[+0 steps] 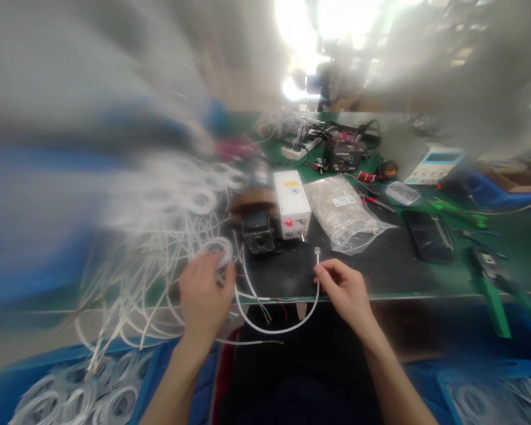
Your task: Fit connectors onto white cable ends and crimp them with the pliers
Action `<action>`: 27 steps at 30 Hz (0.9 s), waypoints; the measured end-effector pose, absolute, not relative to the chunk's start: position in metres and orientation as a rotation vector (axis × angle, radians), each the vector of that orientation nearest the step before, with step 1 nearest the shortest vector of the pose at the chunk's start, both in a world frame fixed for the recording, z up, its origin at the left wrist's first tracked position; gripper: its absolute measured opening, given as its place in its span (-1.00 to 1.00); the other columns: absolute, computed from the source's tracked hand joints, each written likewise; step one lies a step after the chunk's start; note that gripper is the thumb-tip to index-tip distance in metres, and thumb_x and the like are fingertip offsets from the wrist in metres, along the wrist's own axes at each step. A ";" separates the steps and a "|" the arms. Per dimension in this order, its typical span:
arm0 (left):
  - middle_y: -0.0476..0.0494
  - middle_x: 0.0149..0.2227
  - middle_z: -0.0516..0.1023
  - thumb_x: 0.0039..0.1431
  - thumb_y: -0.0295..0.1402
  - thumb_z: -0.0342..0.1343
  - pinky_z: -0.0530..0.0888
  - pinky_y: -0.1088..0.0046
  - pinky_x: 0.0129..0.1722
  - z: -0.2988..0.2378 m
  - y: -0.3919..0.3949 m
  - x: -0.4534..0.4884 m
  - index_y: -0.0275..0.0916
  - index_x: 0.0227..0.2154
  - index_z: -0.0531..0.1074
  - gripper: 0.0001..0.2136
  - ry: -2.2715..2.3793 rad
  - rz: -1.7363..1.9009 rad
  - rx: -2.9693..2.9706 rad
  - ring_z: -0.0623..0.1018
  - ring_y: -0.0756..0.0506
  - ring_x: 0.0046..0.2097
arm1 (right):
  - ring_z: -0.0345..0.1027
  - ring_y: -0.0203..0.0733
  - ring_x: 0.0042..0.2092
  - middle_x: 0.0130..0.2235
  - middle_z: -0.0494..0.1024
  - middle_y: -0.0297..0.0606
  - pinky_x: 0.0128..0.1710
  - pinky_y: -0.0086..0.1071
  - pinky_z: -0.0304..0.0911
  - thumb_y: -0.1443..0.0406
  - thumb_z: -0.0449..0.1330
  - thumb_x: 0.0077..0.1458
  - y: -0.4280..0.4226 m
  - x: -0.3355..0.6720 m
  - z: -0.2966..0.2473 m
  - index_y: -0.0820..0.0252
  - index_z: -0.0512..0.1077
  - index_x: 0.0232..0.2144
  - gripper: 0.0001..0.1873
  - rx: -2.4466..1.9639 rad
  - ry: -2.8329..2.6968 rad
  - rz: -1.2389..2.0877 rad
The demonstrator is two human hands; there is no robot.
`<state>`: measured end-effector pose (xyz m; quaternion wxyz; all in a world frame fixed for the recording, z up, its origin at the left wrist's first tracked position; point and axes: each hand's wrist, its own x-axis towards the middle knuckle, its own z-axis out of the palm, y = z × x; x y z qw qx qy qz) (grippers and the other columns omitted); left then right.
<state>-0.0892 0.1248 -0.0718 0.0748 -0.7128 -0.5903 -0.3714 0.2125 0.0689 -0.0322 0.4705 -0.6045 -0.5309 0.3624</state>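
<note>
white cable (283, 332) sits pinched between right-hand fingers (326, 277), plug (317, 251) just above.

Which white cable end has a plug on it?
The cable end pinched in the right hand: a small plug tips it, while loose ends nearby show thin coloured wires.

The left hand (207, 290) partly hides a white coil (225, 248). The left bin (153, 369) is cut below; leftmost cables (146, 203) look blurred.
</note>
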 end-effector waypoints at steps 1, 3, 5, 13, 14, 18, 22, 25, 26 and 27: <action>-0.39 0.02 0.69 0.44 -0.31 0.18 0.39 -0.08 0.34 -0.073 0.124 -0.089 -0.26 0.06 0.56 -0.76 -1.772 -1.120 -2.138 0.56 -0.41 0.25 | 0.48 -0.19 -0.41 -0.41 0.66 -0.26 -0.39 -0.38 0.33 0.06 0.28 0.36 0.069 0.212 -0.031 0.18 0.61 -0.31 -0.67 -1.475 -1.303 0.892; -0.38 0.03 0.69 0.45 -0.32 0.15 0.38 -0.05 0.35 -0.073 0.123 -0.090 -0.25 0.07 0.57 -0.76 -1.776 -1.132 -2.140 0.56 -0.40 0.25 | 0.48 -0.18 -0.40 -0.42 0.66 -0.26 -0.37 -0.38 0.33 0.07 0.29 0.35 0.068 0.211 -0.030 0.17 0.61 -0.32 -0.68 -1.468 -1.309 0.896; -0.36 0.04 0.69 0.46 -0.32 0.13 0.38 -0.05 0.36 -0.073 0.123 -0.091 -0.23 0.08 0.57 -0.76 -1.788 -1.147 -2.136 0.56 -0.39 0.26 | 0.47 -0.19 -0.41 -0.42 0.65 -0.27 -0.37 -0.37 0.33 0.07 0.30 0.34 0.068 0.211 -0.029 0.17 0.60 -0.34 -0.69 -1.465 -1.313 0.897; -0.32 0.09 0.67 0.45 -0.28 0.17 0.42 -0.02 0.33 -0.075 0.119 -0.089 -0.19 0.11 0.57 -0.73 -1.834 -1.246 -2.063 0.59 -0.36 0.21 | 0.38 -0.22 -0.40 -0.43 0.58 -0.31 -0.36 -0.37 0.27 0.07 0.33 0.31 0.062 0.212 -0.025 0.15 0.53 -0.37 -0.68 -1.426 -1.245 0.994; -0.32 0.08 0.67 0.45 -0.27 0.18 0.43 -0.01 0.32 -0.074 0.119 -0.088 -0.19 0.10 0.57 -0.74 -1.829 -1.256 -2.058 0.59 -0.36 0.20 | 0.36 -0.23 -0.41 -0.44 0.56 -0.33 -0.37 -0.37 0.27 0.07 0.33 0.32 0.059 0.210 -0.023 0.15 0.52 -0.38 -0.68 -1.414 -1.228 1.026; -0.30 0.05 0.69 0.43 -0.25 0.21 0.49 0.03 0.27 -0.073 0.121 -0.088 -0.20 0.06 0.59 -0.75 -1.842 -1.283 -2.042 0.62 -0.34 0.17 | 0.24 -0.31 -0.48 -0.49 0.43 -0.43 -0.44 -0.42 0.18 0.06 0.32 0.33 0.036 0.197 -0.014 0.13 0.42 -0.39 -0.66 -1.371 -1.132 1.123; -0.26 -0.01 0.72 0.39 -0.19 0.29 0.59 0.02 0.16 -0.059 0.110 -0.087 -0.22 0.04 0.62 -0.72 -1.986 -1.466 -1.839 0.69 -0.33 0.03 | 0.14 -0.34 -0.48 -0.50 0.36 -0.47 -0.47 -0.44 0.07 0.09 0.35 0.31 0.009 0.185 -0.001 0.12 0.36 -0.42 -0.64 -1.332 -1.053 1.199; -0.24 0.03 0.70 0.36 -0.21 0.33 0.58 -0.07 0.20 -0.037 0.078 -0.080 -0.18 0.10 0.60 -0.68 -2.006 -1.542 -1.748 0.69 -0.35 0.07 | 0.13 -0.34 -0.46 -0.49 0.33 -0.47 -0.46 -0.44 0.05 0.13 0.37 0.30 -0.005 0.183 0.008 0.13 0.36 -0.43 -0.64 -1.302 -0.996 1.256; -0.24 0.08 0.68 0.35 -0.25 0.34 0.53 -0.14 0.26 -0.030 0.063 -0.076 -0.14 0.14 0.58 -0.66 -2.016 -1.576 -1.716 0.66 -0.38 0.12 | 0.13 -0.34 -0.45 -0.48 0.32 -0.47 -0.45 -0.43 0.05 0.15 0.38 0.30 -0.008 0.182 0.010 0.12 0.35 -0.44 -0.64 -1.300 -0.980 1.253; -0.25 0.15 0.63 0.35 -0.29 0.34 0.46 -0.23 0.32 -0.023 0.048 -0.070 -0.08 0.21 0.54 -0.61 -2.021 -1.601 -1.735 0.61 -0.42 0.20 | 0.13 -0.34 -0.45 -0.48 0.32 -0.47 -0.45 -0.43 0.05 0.17 0.39 0.29 -0.011 0.182 0.012 0.12 0.35 -0.44 -0.64 -1.299 -0.964 1.243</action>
